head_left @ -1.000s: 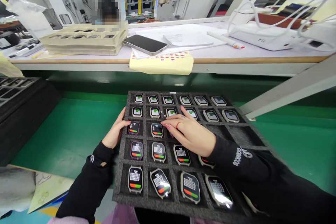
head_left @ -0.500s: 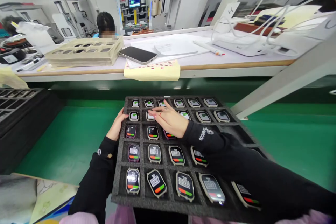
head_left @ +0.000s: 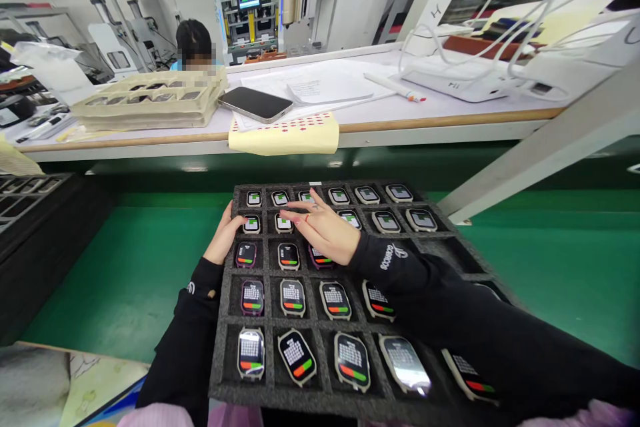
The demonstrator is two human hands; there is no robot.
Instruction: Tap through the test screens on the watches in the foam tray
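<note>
**Foam tray**: black, divided into square compartments, lying low in the head view over a green surface. Its near edge sits closest to the person.

**Watches**: strapless watch bodies with lit screens, one per compartment, face up.
- The two far rows show pale screens with green.
- The nearer rows show white text blocks above red-and-green bars.
- Several compartments on the tray's right side are hidden under the right sleeve.

**Left hand**: curled round the tray's left edge beside the second and third rows, gripping it. The black sleeve runs back along the tray's side.

**Right hand**: open and flat, palm down, over the middle of the second and third rows.
- The fingers are spread and point towards the far left.
- One finger wears a ring.
- The leading fingertip lies at a second-row watch. Whether it presses the screen or rests just above it cannot be told.

**Desk**: white, beyond the green surface. It carries these things:
- a dark phone
- papers
- a pen
- a white device with looping cables
- stacked beige trays
- a yellow sheet with red dots, hanging over the front edge

**Black trays**: a stack at far left.

**Co-worker**: seated behind the beige trays, well apart.
</note>
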